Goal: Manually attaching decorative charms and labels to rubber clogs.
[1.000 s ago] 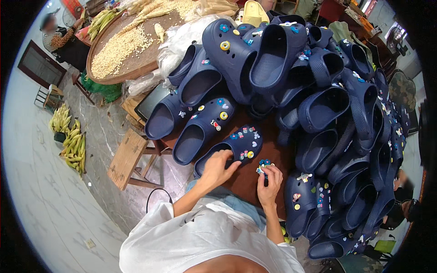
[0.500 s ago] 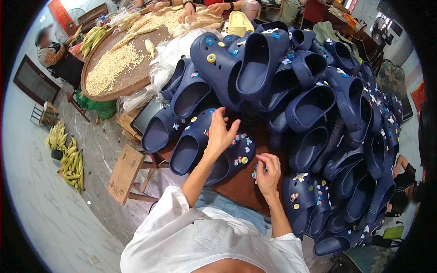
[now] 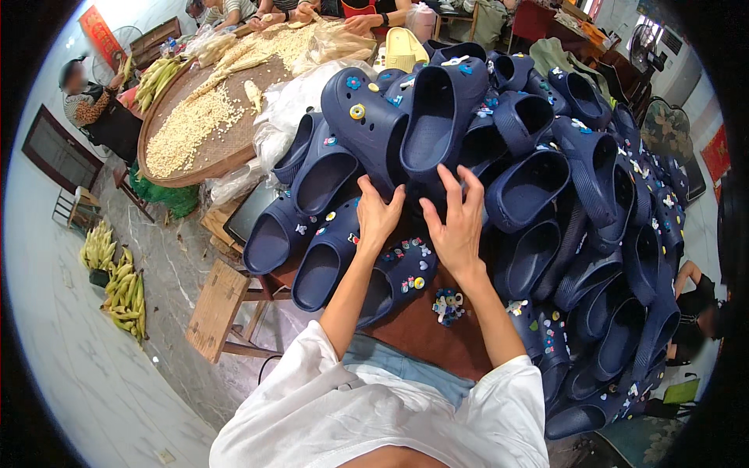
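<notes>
Close by fingers (image 3: 449, 186), clog rim (image 3: 421, 165), bare tabletop (image 3: 412, 329)

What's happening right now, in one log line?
left hand: open, near navy clogs | right hand: open, near navy clogs | contact: unclear | loose charms: on brown tabletop

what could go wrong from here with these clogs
The navy clogs are heaped and leaning on one another, so a tug or bump from the left hand or right hand, both raised close to the heap, might set some sliding.

The small loose charms lie on the brown surface near the right forearm, so a sweep of that arm could scatter them.
</notes>
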The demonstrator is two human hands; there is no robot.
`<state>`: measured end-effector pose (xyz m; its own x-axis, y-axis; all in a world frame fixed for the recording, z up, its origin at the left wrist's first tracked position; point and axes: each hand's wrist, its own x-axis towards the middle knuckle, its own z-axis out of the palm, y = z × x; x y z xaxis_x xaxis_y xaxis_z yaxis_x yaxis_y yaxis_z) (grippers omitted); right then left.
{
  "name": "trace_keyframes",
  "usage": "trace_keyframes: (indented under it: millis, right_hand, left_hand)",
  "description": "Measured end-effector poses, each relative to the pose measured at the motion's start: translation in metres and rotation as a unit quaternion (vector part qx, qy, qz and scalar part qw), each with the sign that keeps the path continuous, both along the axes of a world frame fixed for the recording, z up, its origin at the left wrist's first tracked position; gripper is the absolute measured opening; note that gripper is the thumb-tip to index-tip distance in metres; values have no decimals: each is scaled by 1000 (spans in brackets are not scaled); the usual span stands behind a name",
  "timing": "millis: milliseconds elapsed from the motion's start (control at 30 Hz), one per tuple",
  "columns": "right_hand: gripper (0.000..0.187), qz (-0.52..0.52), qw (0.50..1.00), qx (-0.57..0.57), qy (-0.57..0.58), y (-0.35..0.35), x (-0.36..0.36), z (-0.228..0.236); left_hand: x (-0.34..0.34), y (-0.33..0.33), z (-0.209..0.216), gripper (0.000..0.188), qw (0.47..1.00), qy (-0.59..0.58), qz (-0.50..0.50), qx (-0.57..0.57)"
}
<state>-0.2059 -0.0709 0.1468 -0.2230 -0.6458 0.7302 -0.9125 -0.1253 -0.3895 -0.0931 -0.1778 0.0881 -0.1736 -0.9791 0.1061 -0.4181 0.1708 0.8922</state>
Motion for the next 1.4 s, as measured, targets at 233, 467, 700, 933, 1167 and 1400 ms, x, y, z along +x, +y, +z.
trace_keyframes:
  millis: [233,467,700,933,1167,1400]
  right_hand:
    - [61,-10,1000,22,10,-20,-12,-1]
    - [63,-27,999,-2,25,-26,-12,-1]
    - [47,-9,999,-17,31,-29,-14,-3]
    - [40,40,998,-51,-10,-14,-6,4]
    - [38,116,991,-56,-29,67,22,-6]
    - [35,136,987,18,-88,193,77,-72]
  left_hand:
    - [26,3,12,60,999,36,17,-37]
    - [65,17,29,46,998,35,23,-41]
    - [111,44,28,36,998,37,-13,-55]
    - [142,73,23,35,992,69,-66,-77]
    - [163,93,19,37,995,49,-71,-54]
    - [165,89,9,39,991,-5,-122,-61]
